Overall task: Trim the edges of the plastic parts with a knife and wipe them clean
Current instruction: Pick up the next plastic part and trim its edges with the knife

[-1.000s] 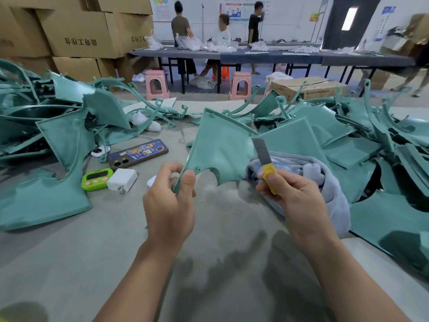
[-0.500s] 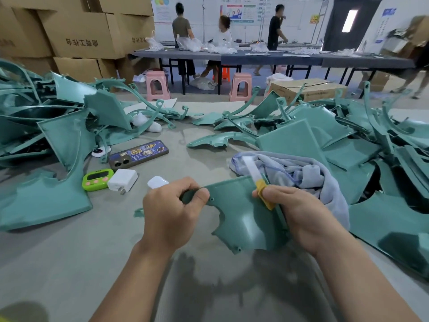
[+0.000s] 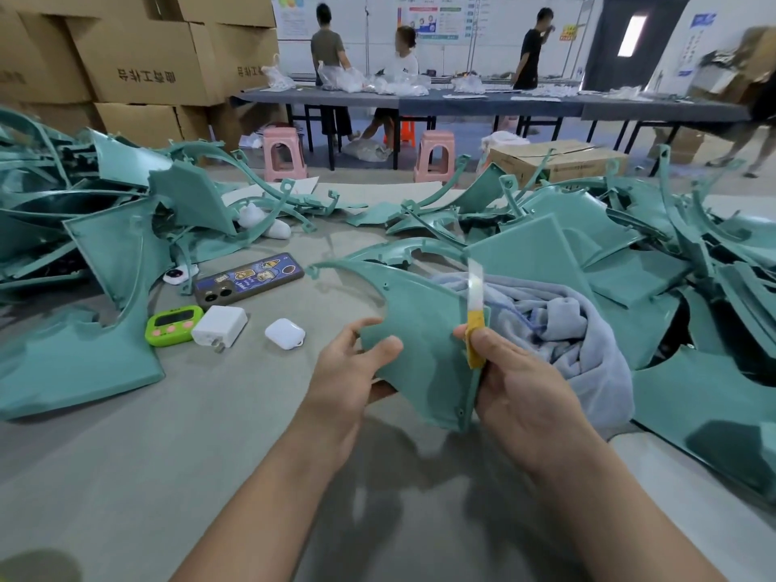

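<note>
The thin teal plastic part point(image 3: 420, 329) is held up just over the grey table point(image 3: 168, 455), between the two hands. The left hand point(image 3: 352, 371) pinches its left edge, with the thumb on the front. The right hand point(image 3: 529, 392) is closed tight around the small knife with a yellow handle point(image 3: 476, 346). The blade points up, right beside the part's right edge. I cannot tell if this hand grips the part too. The hands are apart, one on each side.

The part looks light, since one pinch seems to hold it up. It looks stiff, but thin enough to bend a little. Its face is smooth and shiny, so it may slip. The long pointed tip at the top left looks weak and could snap, so do not hold it there. I think the wide flat middle is the best place to hold, close to the edge being cut, with fingers kept away from the blade.

The soft grey-blue cloth point(image 3: 567, 329) lies bunched up just behind the part. It should squash and fold easily for wiping.
</note>
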### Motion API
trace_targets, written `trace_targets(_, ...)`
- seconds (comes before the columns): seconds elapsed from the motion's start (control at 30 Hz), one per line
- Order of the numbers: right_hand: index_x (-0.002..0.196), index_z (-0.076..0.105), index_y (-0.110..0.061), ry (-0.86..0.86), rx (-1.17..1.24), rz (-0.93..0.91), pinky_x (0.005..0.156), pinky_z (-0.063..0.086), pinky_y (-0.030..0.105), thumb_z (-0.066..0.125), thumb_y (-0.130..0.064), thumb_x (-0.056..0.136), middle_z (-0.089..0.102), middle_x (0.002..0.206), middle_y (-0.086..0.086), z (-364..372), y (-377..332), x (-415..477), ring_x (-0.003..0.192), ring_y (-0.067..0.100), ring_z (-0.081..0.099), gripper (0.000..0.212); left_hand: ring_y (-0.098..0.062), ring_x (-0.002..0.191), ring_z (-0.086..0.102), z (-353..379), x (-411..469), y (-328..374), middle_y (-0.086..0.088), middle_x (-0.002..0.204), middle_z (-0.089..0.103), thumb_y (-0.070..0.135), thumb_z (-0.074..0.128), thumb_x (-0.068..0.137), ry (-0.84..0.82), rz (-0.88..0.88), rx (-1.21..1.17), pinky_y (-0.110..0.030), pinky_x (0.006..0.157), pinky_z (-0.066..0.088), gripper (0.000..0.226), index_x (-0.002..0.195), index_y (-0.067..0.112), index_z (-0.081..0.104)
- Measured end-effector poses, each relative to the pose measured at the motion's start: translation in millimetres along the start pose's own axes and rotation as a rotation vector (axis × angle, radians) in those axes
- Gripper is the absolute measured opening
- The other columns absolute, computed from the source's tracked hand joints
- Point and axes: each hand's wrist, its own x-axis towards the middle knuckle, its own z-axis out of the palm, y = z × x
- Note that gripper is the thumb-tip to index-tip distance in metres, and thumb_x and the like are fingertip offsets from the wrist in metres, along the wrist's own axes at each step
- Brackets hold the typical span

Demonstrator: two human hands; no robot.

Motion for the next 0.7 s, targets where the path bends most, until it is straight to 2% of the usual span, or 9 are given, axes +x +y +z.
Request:
trace_targets(0.13,0.082,0.083,-0.005,-0.002,-0.144,0.005,0.08,0.063,0.033,0.074,-0.022,0.069,0.078,0.1,0.017,0.5,2.3,-0.4,0.092,0.023,0.075,0.022,-0.021,0.089,0.073,-14.7,2.2,5.2,-0.01,0.111,0.076,0.003,0.068,0.084,-0.026,-0.05,-0.076,-0.037,0.076,0.058,0.033,0.116,0.011,0.069)
trace_targets(0.23,0.08,0.083,-0.007,-0.011,-0.208,-0.009,0.069,0.061,0.025,0.075,-0.022,0.068,0.079,0.092,0.013,2.0,3.2,-3.6,0.082,0.017,0.075,0.021,-0.025,0.093,0.074,-14.5,-1.2,6.1,-0.013,0.111,0.076,0.006,0.066,0.086,-0.085,-0.048,-0.078,-0.036,0.075,0.061,0.025,0.11,0.008,0.076)
trace_targets(0.3,0.079,0.083,-0.008,-0.018,-0.258,0.007,0.071,0.062,0.029,0.075,-0.022,0.069,0.078,0.091,0.013,1.5,1.8,-5.7,0.08,0.017,0.075,0.019,-0.028,0.094,0.075,-12.0,-2.2,5.1,-0.015,0.11,0.076,0.003,0.063,0.089,-0.085,-0.037,-0.093,-0.034,0.073,0.062,0.022,0.106,0.005,0.077)
trace_targets(0.37,0.075,0.082,-0.008,-0.022,-0.28,0.039,0.079,0.059,0.034,0.073,-0.022,0.066,0.078,0.09,0.012,0.1,-2.8,-6.3,0.082,0.02,0.073,0.02,-0.027,0.092,0.075,-11.9,-2.6,5.8,-0.016,0.109,0.076,0.001,0.061,0.091,-0.074,-0.028,-0.104,-0.032,0.071,0.062,0.021,0.103,0.005,0.077)
trace_targets(0.47,0.075,0.078,-0.005,-0.06,-0.216,0.045,0.084,0.053,0.037,0.067,-0.019,0.071,0.075,0.091,0.01,-7.4,-15.2,-5.8,0.088,0.025,0.069,0.018,-0.028,0.091,0.076,-19.3,0.2,9.1,-0.017,0.108,0.076,0.001,0.062,0.082,-0.12,-0.075,-0.118,-0.032,0.07,0.062,0.025,0.1,0.006,0.079)
trace_targets(0.57,0.078,0.076,-0.004,-0.181,-0.258,0.113,0.079,0.059,0.039,0.065,-0.015,0.077,0.072,0.087,0.012,-13.5,-23.2,-8.7,0.086,0.031,0.071,0.015,-0.031,0.094,0.075,-25.9,0.0,14.1,-0.017,0.11,0.076,0.003,0.066,0.075,-0.167,-0.072,-0.06,-0.032,0.073,0.061,0.033,0.105,0.008,0.078)
trace_targets(0.63,0.078,0.078,-0.004,-0.175,-0.269,0.096,0.076,0.062,0.038,0.066,-0.013,0.078,0.072,0.084,0.013,-13.7,-21.8,-8.6,0.085,0.032,0.071,0.015,-0.026,0.096,0.075,-23.6,-0.2,12.7,-0.012,0.107,0.077,-0.001,0.068,0.082,-0.088,0.035,0.019,-0.029,0.076,0.06,0.032,0.112,0.009,0.077)
trace_targets(0.7,0.077,0.08,-0.004,-0.118,-0.218,0.026,0.078,0.062,0.038,0.068,-0.014,0.076,0.074,0.086,0.013,-9.3,-14.7,-6.0,0.086,0.029,0.071,0.015,-0.007,0.102,0.071,-21.3,1.2,6.7,0.009,0.11,0.075,0.006,0.079,0.081,0.172,0.226,0.245,-0.02,0.087,0.054,0.044,0.123,0.018,0.072)
